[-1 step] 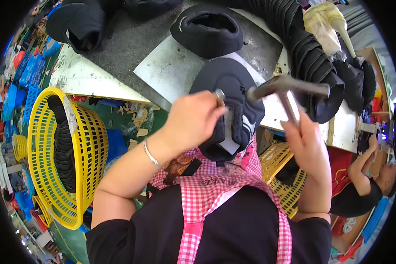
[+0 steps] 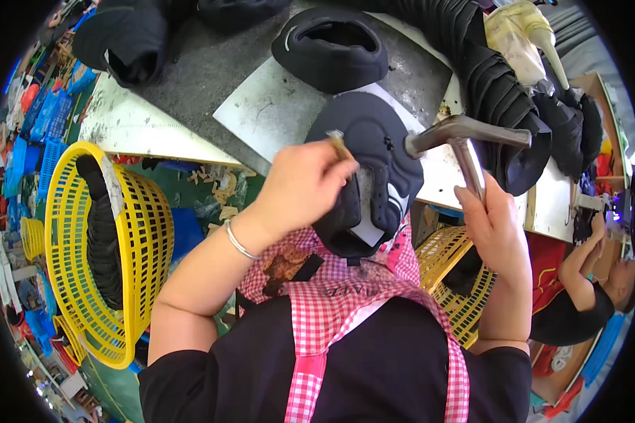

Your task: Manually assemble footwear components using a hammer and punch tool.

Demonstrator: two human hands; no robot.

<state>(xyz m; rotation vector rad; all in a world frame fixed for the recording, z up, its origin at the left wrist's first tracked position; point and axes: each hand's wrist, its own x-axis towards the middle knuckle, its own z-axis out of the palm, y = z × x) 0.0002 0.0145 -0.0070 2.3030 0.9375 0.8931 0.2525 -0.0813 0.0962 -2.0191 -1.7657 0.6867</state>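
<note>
My left hand (image 2: 300, 187) is closed on the left edge of a black shoe upper (image 2: 381, 169), which I hold upright in front of my chest. A small tan stub (image 2: 339, 144) sticks out above the fingers. My right hand (image 2: 497, 225) grips the shaft of a metal hammer (image 2: 466, 134). The hammer's head lies level just right of the upper's top, close to it or touching it.
A second black upper (image 2: 331, 46) lies on the grey worktable (image 2: 212, 67), near a white board (image 2: 268, 109). A curved row of black pieces (image 2: 494, 77) runs along the right. Yellow baskets stand at the left (image 2: 141, 233) and under my right arm (image 2: 444, 261). Another person (image 2: 585, 282) works at the right.
</note>
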